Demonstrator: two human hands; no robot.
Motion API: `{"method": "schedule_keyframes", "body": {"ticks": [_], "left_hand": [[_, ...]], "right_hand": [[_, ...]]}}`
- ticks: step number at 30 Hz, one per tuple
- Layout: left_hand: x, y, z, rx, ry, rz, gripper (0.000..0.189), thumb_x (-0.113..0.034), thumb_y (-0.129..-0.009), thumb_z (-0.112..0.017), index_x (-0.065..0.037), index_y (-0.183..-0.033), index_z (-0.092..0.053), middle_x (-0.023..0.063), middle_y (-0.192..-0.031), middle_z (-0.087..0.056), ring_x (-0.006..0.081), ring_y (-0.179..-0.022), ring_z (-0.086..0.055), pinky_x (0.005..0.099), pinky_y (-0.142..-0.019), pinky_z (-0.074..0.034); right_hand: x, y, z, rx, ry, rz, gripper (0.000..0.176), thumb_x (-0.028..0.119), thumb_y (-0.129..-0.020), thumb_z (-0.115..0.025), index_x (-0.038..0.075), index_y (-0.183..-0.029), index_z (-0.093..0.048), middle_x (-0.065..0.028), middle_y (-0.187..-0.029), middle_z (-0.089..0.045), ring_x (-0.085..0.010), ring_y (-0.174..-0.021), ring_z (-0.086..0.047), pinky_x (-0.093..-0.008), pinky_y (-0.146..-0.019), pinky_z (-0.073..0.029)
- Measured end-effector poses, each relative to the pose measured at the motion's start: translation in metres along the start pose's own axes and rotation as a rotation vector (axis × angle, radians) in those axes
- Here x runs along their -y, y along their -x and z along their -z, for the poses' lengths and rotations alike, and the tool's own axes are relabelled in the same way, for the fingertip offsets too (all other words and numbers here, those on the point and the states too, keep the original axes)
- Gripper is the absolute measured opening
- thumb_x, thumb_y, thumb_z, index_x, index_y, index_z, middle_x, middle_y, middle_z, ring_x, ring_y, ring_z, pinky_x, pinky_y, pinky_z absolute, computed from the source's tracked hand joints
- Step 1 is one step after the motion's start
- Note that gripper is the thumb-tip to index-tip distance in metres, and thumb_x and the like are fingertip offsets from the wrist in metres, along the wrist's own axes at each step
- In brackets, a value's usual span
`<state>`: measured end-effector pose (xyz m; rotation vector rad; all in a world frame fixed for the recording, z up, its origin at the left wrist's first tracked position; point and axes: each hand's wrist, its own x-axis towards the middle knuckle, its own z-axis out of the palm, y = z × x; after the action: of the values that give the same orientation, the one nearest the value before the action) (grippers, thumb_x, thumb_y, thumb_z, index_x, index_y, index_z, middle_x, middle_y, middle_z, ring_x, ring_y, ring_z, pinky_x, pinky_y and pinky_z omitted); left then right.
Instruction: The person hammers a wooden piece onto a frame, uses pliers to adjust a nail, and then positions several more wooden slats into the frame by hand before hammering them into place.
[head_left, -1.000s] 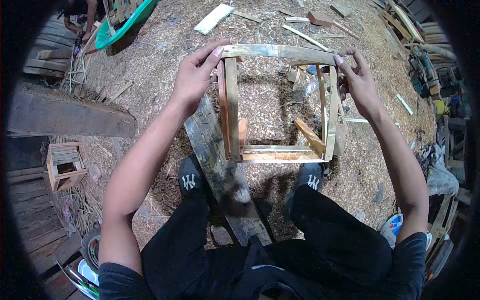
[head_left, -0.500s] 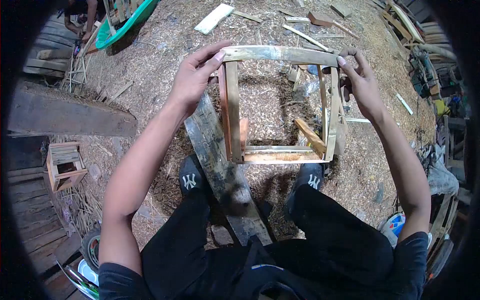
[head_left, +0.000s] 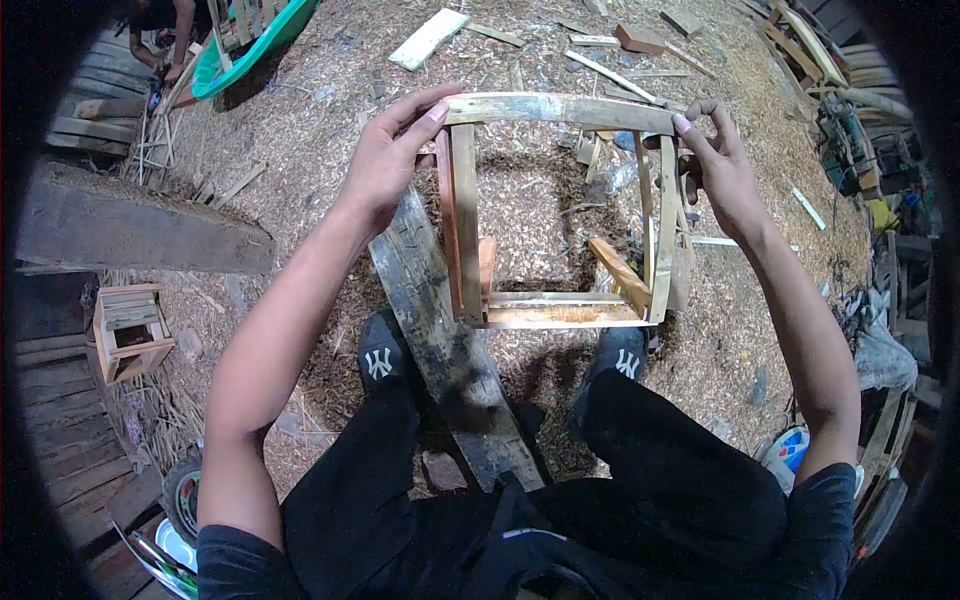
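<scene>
Between my two hands is a wooden frame [head_left: 465, 220], made of several thin slats with a short brace in each lower corner. A flat wooden slat [head_left: 560, 107] lies across its far side. My left hand [head_left: 398, 150] grips the slat's left end, thumb on top and fingers beyond and beneath. At the right end, my right hand [head_left: 722, 165] pinches the slat at the frame's corner, with the thumb on top and some fingers hidden behind. Below the frame, a thick weathered plank [head_left: 440, 330] runs between my feet.
Wood shavings cover the ground [head_left: 330, 140]. A heavy beam [head_left: 140, 220] juts in from the left, above a small wooden box [head_left: 132, 330]. Offcuts [head_left: 640, 38] lie at the far side. Another person's arms [head_left: 182, 40] show beside a green basin [head_left: 235, 70] at top left.
Hardly anything differs. Both hands keep their hold on the slat's ends, and the slat and frame have shifted only very slightly.
</scene>
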<state>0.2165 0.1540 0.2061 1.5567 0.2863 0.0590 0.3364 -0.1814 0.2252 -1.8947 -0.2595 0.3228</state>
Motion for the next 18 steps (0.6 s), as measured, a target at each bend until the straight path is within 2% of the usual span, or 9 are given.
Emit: {"method": "schedule_keyframes", "body": {"ticks": [3,5,11,18], "left_hand": [[0.0007,-0.0007,0.0,-0.018,-0.03,-0.001,0.032,-0.027,-0.104,-0.057,-0.018,-0.133,-0.066,0.0012,-0.126,-0.067,0.0127,-0.116,-0.06,0.0342,-0.097,-0.049],[0.003,-0.0019,0.0016,0.017,-0.049,-0.011,0.034,-0.03,-0.105,-0.055,-0.02,-0.136,-0.063,0.0005,-0.133,-0.062,0.0144,-0.12,-0.057,0.0367,-0.096,-0.049],[0.0011,-0.0001,-0.0005,0.004,-0.052,-0.014,0.033,-0.029,-0.105,-0.056,-0.02,-0.136,-0.063,0.0007,-0.133,-0.062,0.015,-0.121,-0.057,0.0385,-0.1,-0.048],[0.0042,-0.0022,-0.0003,0.018,-0.036,-0.028,0.032,-0.027,-0.106,-0.054,-0.018,-0.135,-0.063,0.001,-0.131,-0.063,0.0143,-0.118,-0.058,0.0364,-0.098,-0.049]], "right_hand": [[0.0,0.0,-0.0008,-0.013,-0.006,0.001,0.024,0.032,-0.102,-0.062,0.014,-0.111,-0.048,-0.0016,-0.079,-0.061,-0.0068,-0.054,-0.053,-0.0222,-0.04,-0.04],[0.0012,0.0004,0.0005,0.0,-0.005,-0.007,0.024,0.032,-0.102,-0.062,0.014,-0.111,-0.048,-0.0018,-0.079,-0.062,-0.0069,-0.055,-0.054,-0.0222,-0.04,-0.04],[-0.0001,0.0006,0.0014,0.009,0.009,-0.003,0.023,0.031,-0.102,-0.062,0.014,-0.11,-0.048,-0.0024,-0.08,-0.063,-0.0073,-0.058,-0.056,-0.0223,-0.041,-0.041],[0.0032,0.0026,0.0001,-0.005,0.014,0.0,0.023,0.032,-0.102,-0.061,0.014,-0.109,-0.047,-0.0024,-0.08,-0.063,-0.0072,-0.058,-0.057,-0.0226,-0.042,-0.041]]}}
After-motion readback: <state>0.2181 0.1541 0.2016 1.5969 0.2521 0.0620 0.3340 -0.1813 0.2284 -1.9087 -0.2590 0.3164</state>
